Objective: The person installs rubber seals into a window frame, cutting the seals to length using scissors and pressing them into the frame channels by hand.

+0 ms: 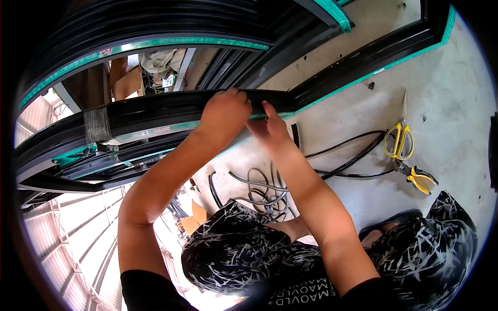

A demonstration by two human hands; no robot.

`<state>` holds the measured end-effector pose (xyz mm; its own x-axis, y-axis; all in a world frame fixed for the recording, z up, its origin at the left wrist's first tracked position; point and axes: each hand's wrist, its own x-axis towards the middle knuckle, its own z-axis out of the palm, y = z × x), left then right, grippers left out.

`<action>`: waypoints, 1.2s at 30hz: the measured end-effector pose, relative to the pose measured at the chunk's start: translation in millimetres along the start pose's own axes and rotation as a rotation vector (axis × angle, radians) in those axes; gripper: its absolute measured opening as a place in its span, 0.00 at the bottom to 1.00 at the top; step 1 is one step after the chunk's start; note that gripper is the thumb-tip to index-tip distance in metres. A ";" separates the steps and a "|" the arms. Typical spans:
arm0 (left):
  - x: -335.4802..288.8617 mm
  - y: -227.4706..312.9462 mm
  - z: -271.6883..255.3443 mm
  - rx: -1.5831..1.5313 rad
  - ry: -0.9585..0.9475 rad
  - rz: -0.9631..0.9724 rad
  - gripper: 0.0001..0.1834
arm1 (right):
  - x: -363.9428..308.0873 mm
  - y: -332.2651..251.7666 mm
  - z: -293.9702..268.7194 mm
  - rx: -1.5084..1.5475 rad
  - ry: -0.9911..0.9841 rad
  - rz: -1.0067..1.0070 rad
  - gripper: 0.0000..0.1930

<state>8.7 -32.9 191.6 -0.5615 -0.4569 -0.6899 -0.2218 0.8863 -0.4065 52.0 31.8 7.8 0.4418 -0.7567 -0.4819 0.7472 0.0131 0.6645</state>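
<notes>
A long black window or door frame (166,106), edged with green-and-clear protective film, crosses in front of me and turns at a corner to the far right. My left hand (226,110) rests on top of it, its fingers curled and pressed together at the far edge; what they pinch, if anything, is hidden. Close beside it, my right hand (268,129) touches the near edge of the frame. One finger points up across the black face, apart from the others, which are partly hidden behind the left hand.
Yellow-handled scissors (398,140) and yellow-and-black pliers (417,179) lie on the pale floor at right. Black rubber-like strips (358,155) and a tangle of grey strips (264,189) lie nearer my knees. More dark frames (155,23) stand behind. Wrapping film (97,127) binds the frame at left.
</notes>
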 end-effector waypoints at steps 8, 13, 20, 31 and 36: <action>-2.0 0.2 2.9 0.019 0.043 0.016 0.14 | -5.9 5.8 7.0 -0.023 0.005 0.030 0.13; -14.5 9.6 9.0 0.025 0.138 -0.074 0.17 | -12.1 5.2 4.0 -0.062 -0.009 0.005 0.12; -39.6 16.8 19.6 0.179 0.370 -0.025 0.23 | -21.3 6.8 20.5 -0.074 0.007 0.039 0.11; -39.6 -5.6 68.2 0.392 0.677 0.136 0.18 | -28.2 15.7 30.4 -0.103 0.011 0.009 0.09; -39.4 -6.5 68.2 0.381 0.631 0.152 0.18 | -36.5 19.6 35.8 -0.053 -0.002 0.076 0.10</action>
<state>86.7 -25.8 180.6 -0.9397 -0.1005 -0.3270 0.1210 0.7965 -0.5924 32.7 36.3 58.9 0.4973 -0.7532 -0.4304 0.7369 0.1049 0.6678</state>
